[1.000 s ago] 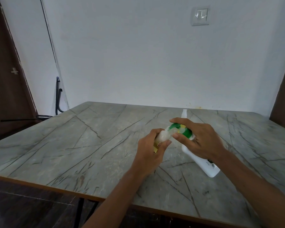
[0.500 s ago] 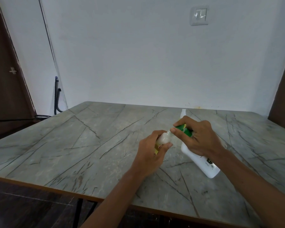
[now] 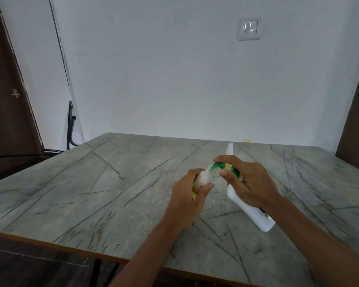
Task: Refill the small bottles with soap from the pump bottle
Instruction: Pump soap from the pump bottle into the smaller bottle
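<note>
The small bottle [image 3: 202, 179] is in my left grip [image 3: 187, 195], over the middle of the surface [image 3: 112, 183]. Its pale rounded shoulder shows between thumb and curled fingers, with a strip of yellow label below. The rest is buried in the palm.

Its upper end meets a green-and-yellow piece [image 3: 220, 165], which my right grip [image 3: 249, 183] pinches between thumb and forefinger. Fingers cover most of that piece, so I cannot tell whether it is a pump head or a cap.

Under the right grip a white bottle [image 3: 255, 214] slants across the surface with its base toward me. Its upper end is hidden by the hand, so I cannot tell whether the green piece belongs to it.

Behind the knuckles only the top of a slim white bottle [image 3: 230, 149] stands clear. Beyond is a pale wall with a switch plate [image 3: 248, 28], and a dark door [image 3: 6, 100] is cut off at the left edge.
</note>
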